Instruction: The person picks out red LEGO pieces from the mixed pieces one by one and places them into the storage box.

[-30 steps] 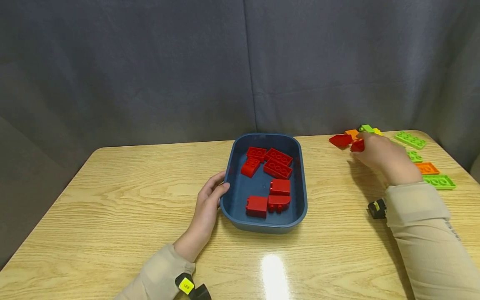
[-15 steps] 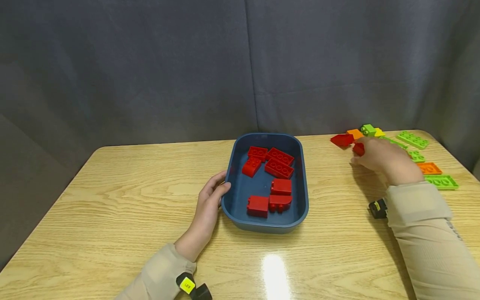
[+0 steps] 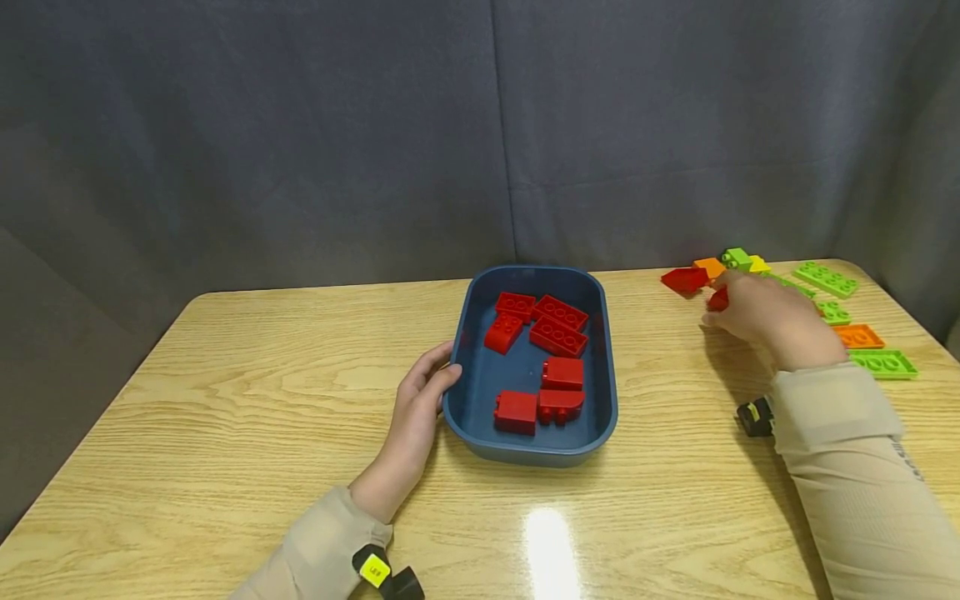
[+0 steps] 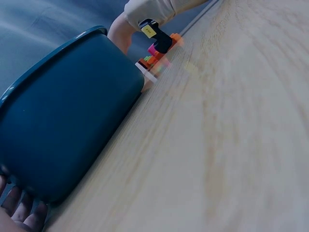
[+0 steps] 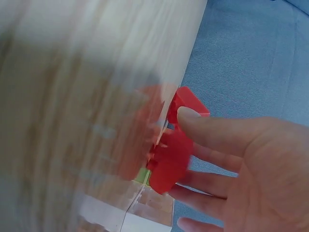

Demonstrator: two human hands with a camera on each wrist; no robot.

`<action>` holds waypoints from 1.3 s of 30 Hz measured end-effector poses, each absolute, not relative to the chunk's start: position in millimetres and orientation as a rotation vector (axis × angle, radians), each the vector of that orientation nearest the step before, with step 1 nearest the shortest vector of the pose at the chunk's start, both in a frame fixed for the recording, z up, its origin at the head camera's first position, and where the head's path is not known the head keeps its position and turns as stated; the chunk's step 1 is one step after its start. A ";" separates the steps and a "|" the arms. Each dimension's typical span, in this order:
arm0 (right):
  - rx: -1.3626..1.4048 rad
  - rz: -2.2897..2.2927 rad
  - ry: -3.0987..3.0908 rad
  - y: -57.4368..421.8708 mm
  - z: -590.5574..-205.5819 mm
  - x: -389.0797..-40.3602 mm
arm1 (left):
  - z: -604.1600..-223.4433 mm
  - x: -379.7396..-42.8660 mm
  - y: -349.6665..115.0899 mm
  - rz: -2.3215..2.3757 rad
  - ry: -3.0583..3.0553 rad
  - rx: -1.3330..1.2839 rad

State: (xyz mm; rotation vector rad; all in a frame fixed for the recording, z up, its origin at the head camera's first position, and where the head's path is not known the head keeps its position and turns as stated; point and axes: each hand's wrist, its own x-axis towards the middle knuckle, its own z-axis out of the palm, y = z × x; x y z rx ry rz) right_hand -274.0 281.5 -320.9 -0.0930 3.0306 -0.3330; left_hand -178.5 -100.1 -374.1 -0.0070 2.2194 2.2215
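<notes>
My left hand (image 3: 412,412) holds the left side of a dark blue bin (image 3: 531,454), its thumb at the rim and its fingers along the outer wall. Inside the bin lie several red toy bricks (image 3: 558,337). At the right, my right hand (image 3: 772,317) pinches a red brick (image 3: 718,300) between thumb and fingers. That brick looks blurred in the right wrist view, and the hand partly covers it. Just left of it another red brick (image 3: 684,281) rests on the table, with an orange brick (image 3: 709,267) close behind.
Beyond the right hand are a green brick (image 3: 736,259), a yellow piece (image 3: 759,264) and a green plate (image 3: 827,279). Under the right forearm's far side lie an orange plate (image 3: 858,337) and another green plate (image 3: 883,364). A grey curtain (image 3: 360,150) hangs behind the wooden table (image 3: 262,400).
My right hand and the pinched red brick have dipped slightly, showing more of the green brick behind. The left hand stays at the bin, and the bricks inside have not moved.
</notes>
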 end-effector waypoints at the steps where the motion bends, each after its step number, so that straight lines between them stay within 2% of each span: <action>1: -0.101 -0.328 3.029 281.2 -320.7 -274.2 | -373.9 -178.3 -100.1 2.222 2.217 -0.008; 17: -0.233 -0.238 3.050 277.9 -319.8 -274.0 | -372.9 -178.5 -100.0 2.229 2.202 -0.001; 39: -0.170 -0.236 3.011 274.2 -317.7 -273.8 | -372.8 -178.6 -99.7 2.222 2.213 -0.018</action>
